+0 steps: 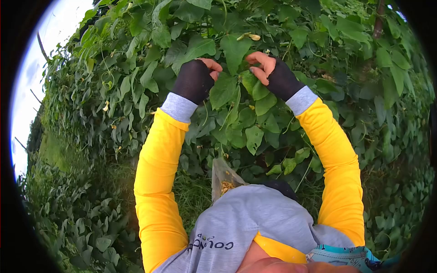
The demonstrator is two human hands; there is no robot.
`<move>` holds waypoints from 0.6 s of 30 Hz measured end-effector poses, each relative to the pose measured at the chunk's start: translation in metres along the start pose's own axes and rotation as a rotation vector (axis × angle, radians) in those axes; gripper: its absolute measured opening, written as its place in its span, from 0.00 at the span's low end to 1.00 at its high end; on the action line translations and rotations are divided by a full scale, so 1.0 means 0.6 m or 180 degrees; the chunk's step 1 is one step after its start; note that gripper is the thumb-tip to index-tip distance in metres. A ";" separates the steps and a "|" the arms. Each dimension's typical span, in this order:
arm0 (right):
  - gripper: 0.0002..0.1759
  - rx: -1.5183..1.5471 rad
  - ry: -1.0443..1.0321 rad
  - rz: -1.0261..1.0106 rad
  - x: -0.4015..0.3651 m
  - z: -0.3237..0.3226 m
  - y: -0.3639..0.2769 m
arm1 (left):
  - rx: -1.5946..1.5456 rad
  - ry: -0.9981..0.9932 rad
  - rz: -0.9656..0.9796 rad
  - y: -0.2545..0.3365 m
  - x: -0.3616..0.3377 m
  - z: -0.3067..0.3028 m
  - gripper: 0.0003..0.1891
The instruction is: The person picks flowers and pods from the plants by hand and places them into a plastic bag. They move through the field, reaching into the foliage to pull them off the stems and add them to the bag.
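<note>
**Two hands up in the vine leaves**

A wall of vines point(114, 91) with broad green leaves fills nearly everything ahead, with pale sky at the far left edge. The person stands close against it, both arms in yellow sleeves point(157, 182) raised into the foliage. A clear plastic bag point(221, 175) with yellowish bits in it hangs at the front of their grey top point(255, 223).

The left hand point(196, 78), in a dark fingerless glove, has its fingers point(214, 67) curled in tight against the edge of a large leaf point(234, 52). I cannot tell whether it grips anything. The right hand point(273, 73), on the leaf's other side, has its fingers drawn to a narrow pinch, and what they nip is too small to make out. The large leaf hangs between the two hands, and a pale bud point(253, 37) sits just above it.
</note>
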State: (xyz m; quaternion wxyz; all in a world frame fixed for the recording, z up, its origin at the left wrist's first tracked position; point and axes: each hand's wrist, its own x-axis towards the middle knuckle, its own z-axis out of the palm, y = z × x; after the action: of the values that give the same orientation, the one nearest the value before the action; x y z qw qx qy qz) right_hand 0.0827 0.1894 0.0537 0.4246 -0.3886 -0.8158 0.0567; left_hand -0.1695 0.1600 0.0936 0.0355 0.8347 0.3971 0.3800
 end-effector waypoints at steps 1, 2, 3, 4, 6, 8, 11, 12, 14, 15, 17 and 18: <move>0.15 -0.0155 0.0067 -0.0054 -0.002 -0.005 -0.023 | -0.0112 0.0007 0.0037 0.006 -0.021 -0.014 0.08; 0.14 -0.0400 0.0461 -0.0331 -0.002 -0.005 -0.043 | -0.0375 -0.0072 0.0047 0.011 -0.047 -0.029 0.08; 0.13 -0.0611 0.0849 -0.0632 0.000 -0.002 -0.065 | -0.0618 -0.0127 0.0036 0.014 -0.080 -0.045 0.08; 0.12 -0.0511 0.0997 -0.0815 -0.001 -0.001 -0.094 | -0.0859 -0.0429 -0.0141 0.014 -0.116 -0.058 0.08; 0.12 -0.0330 0.1167 -0.1074 -0.009 0.009 -0.166 | -0.1108 -0.0983 -0.0293 0.005 -0.192 -0.075 0.07; 0.14 -0.0118 0.1090 -0.1164 -0.028 0.032 -0.233 | -0.1236 -0.1287 -0.0323 -0.036 -0.272 -0.053 0.06; 0.15 0.0506 0.0479 -0.1271 -0.048 0.114 -0.289 | -0.1276 -0.1568 -0.0972 -0.116 -0.395 0.025 0.08; 0.13 0.0722 0.0180 -0.1237 -0.050 0.153 -0.296 | -0.0889 -0.1839 -0.1140 -0.137 -0.429 0.048 0.08; 0.12 0.0938 -0.0221 -0.1025 -0.051 0.242 -0.290 | -0.0239 -0.2273 -0.1316 -0.190 -0.509 0.111 0.10; 0.12 0.1009 -0.0385 -0.0957 -0.048 0.286 -0.279 | 0.0034 -0.2436 -0.1324 -0.225 -0.556 0.150 0.10; 0.12 0.0999 -0.0423 -0.0571 -0.033 0.350 -0.275 | 0.0250 -0.2260 -0.1418 -0.249 -0.602 0.154 0.10; 0.13 0.1082 -0.0454 -0.0446 -0.020 0.375 -0.273 | 0.0186 -0.1930 -0.1503 -0.250 -0.612 0.137 0.10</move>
State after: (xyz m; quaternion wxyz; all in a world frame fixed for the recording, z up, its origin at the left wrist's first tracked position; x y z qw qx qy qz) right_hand -0.1749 0.1214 -0.0274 0.4281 -0.2485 -0.8476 0.1914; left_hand -0.3555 0.0290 -0.2413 0.2139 0.7954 0.5605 0.0858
